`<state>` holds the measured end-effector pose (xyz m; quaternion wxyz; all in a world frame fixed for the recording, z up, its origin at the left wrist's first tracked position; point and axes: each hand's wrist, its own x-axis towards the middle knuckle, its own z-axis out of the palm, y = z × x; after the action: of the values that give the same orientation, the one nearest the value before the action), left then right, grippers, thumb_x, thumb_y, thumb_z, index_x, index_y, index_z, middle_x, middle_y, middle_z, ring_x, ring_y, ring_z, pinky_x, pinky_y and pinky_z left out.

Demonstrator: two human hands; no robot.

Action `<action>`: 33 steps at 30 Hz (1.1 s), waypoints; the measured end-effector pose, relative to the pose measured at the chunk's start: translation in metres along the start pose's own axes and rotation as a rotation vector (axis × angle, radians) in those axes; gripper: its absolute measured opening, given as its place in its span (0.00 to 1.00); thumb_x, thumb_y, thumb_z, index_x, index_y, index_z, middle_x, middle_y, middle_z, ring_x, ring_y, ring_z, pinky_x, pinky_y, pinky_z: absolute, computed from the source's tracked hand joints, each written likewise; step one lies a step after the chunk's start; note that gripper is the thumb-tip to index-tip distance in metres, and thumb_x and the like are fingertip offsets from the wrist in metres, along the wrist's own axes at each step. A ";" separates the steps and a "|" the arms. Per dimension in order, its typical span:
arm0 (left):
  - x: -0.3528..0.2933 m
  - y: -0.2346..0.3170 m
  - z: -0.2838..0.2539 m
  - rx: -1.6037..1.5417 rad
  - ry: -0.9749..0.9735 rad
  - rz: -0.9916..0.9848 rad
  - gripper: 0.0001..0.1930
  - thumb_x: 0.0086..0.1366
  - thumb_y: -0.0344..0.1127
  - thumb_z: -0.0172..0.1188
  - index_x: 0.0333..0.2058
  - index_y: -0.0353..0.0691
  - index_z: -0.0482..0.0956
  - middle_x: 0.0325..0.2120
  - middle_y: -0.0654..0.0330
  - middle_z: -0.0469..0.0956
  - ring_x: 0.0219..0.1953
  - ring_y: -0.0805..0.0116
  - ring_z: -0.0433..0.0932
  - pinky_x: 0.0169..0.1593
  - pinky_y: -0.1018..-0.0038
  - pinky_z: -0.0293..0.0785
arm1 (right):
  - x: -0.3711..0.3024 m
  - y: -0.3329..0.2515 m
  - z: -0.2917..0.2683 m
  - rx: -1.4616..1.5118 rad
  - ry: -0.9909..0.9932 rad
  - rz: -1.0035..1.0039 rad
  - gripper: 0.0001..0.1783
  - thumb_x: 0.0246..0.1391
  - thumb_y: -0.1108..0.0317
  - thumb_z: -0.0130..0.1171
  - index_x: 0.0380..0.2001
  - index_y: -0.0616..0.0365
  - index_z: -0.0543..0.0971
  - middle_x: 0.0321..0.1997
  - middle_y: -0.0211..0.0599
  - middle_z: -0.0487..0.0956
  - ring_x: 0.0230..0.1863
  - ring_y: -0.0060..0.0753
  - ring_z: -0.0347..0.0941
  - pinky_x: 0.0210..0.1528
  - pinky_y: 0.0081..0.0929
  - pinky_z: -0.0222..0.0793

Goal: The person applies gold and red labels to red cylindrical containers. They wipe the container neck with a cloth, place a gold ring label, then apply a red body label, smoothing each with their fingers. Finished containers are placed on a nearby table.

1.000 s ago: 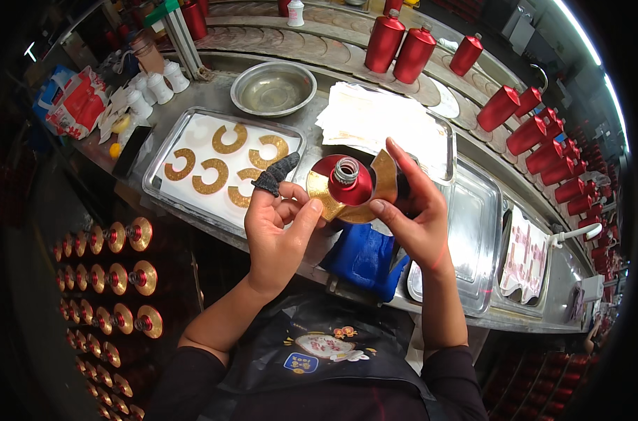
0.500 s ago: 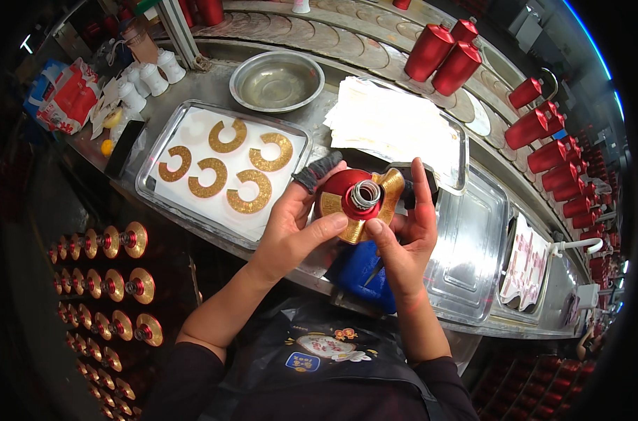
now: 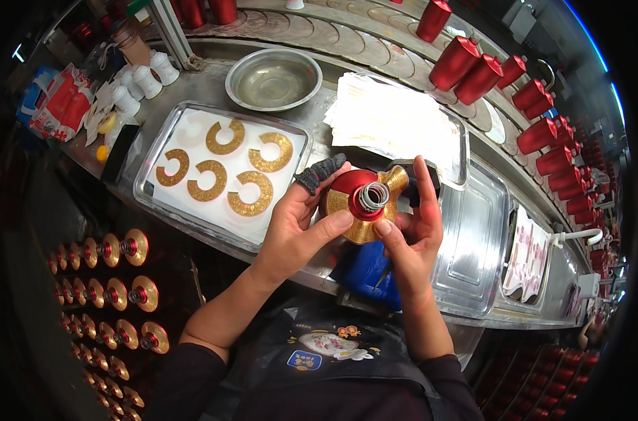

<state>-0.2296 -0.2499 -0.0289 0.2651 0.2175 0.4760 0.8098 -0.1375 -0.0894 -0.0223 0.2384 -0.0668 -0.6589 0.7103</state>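
Observation:
A red bottle (image 3: pixel 345 184) with a threaded metal neck is between my hands, its mouth toward me. Around its shoulder lies a shiny gold C-shaped decal (image 3: pixel 362 231), with one end lifted off on the right side. My left hand (image 3: pixel 298 221) grips the bottle's left side, thumb on the decal, a dark cloth cover on one finger. On the other side my right hand (image 3: pixel 411 242) has its thumb pressing the decal near the neck and its index finger stretched up. The bottle's lower body is hidden.
At left, a metal tray (image 3: pixel 142 184) holds several gold C-shaped decals on white paper. Behind it stands a metal basin (image 3: pixel 274 81). White sheets (image 3: pixel 386 119) are stacked at the back. Red bottles (image 3: pixel 454 63) stand on a conveyor. Decorated bottles (image 3: pixel 143 293) fill the lower left.
The bottle has tilted and shifted slightly right in my hands, and the thumbs have slid along the decal. On the conveyor, the red bottles have moved along.

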 end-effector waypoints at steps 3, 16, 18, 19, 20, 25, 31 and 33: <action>0.001 -0.001 0.000 0.019 -0.019 0.023 0.34 0.65 0.29 0.65 0.66 0.31 0.62 0.63 0.52 0.69 0.64 0.66 0.68 0.69 0.68 0.61 | 0.001 0.000 0.000 -0.017 -0.004 -0.019 0.46 0.56 0.74 0.64 0.73 0.66 0.53 0.78 0.48 0.53 0.45 0.19 0.79 0.43 0.14 0.76; 0.002 -0.003 -0.001 -0.005 -0.029 0.055 0.33 0.66 0.29 0.63 0.67 0.30 0.60 0.64 0.49 0.67 0.65 0.64 0.67 0.70 0.66 0.58 | 0.002 0.004 -0.003 -0.015 -0.038 -0.104 0.44 0.56 0.74 0.64 0.72 0.67 0.55 0.78 0.45 0.55 0.32 0.07 0.71 0.35 0.10 0.70; 0.001 -0.004 -0.001 0.008 -0.027 0.054 0.33 0.67 0.29 0.62 0.67 0.29 0.60 0.63 0.49 0.67 0.65 0.64 0.67 0.70 0.66 0.58 | 0.003 0.008 -0.003 -0.059 -0.036 -0.140 0.44 0.56 0.74 0.64 0.72 0.67 0.55 0.78 0.46 0.55 0.31 0.07 0.70 0.34 0.09 0.69; 0.001 -0.004 0.000 0.007 -0.026 0.053 0.33 0.67 0.29 0.62 0.67 0.30 0.60 0.63 0.49 0.67 0.66 0.64 0.67 0.70 0.66 0.58 | 0.003 0.009 -0.002 -0.038 -0.020 -0.128 0.44 0.56 0.74 0.64 0.72 0.67 0.56 0.78 0.46 0.55 0.31 0.07 0.70 0.33 0.09 0.69; 0.001 -0.004 0.000 0.007 -0.025 0.053 0.33 0.67 0.29 0.62 0.67 0.30 0.60 0.63 0.49 0.67 0.66 0.63 0.67 0.70 0.66 0.58 | 0.004 0.010 -0.002 -0.017 -0.004 -0.117 0.44 0.56 0.74 0.65 0.72 0.67 0.56 0.78 0.46 0.56 0.31 0.07 0.70 0.33 0.08 0.69; 0.001 -0.004 0.001 0.014 -0.027 0.056 0.32 0.67 0.29 0.62 0.66 0.30 0.60 0.63 0.49 0.67 0.66 0.63 0.67 0.70 0.66 0.58 | 0.004 0.008 0.000 -0.016 0.012 -0.100 0.44 0.55 0.75 0.64 0.72 0.66 0.56 0.77 0.45 0.57 0.32 0.07 0.70 0.33 0.09 0.69; 0.001 -0.004 0.001 0.007 -0.016 0.048 0.32 0.67 0.28 0.61 0.66 0.29 0.60 0.64 0.49 0.67 0.66 0.63 0.66 0.71 0.66 0.58 | 0.004 0.000 -0.001 0.018 -0.004 -0.052 0.41 0.58 0.74 0.62 0.72 0.65 0.57 0.75 0.43 0.60 0.34 0.09 0.72 0.37 0.10 0.70; 0.001 -0.004 0.001 0.003 -0.015 0.050 0.32 0.67 0.28 0.61 0.67 0.29 0.60 0.64 0.49 0.67 0.66 0.63 0.66 0.71 0.66 0.58 | 0.005 -0.001 -0.001 0.068 -0.001 -0.017 0.39 0.60 0.74 0.60 0.72 0.65 0.58 0.74 0.43 0.61 0.38 0.12 0.74 0.40 0.11 0.71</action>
<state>-0.2287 -0.2466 -0.0316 0.2481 0.2356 0.4698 0.8138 -0.1413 -0.0863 -0.0201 0.2461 -0.0527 -0.6350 0.7303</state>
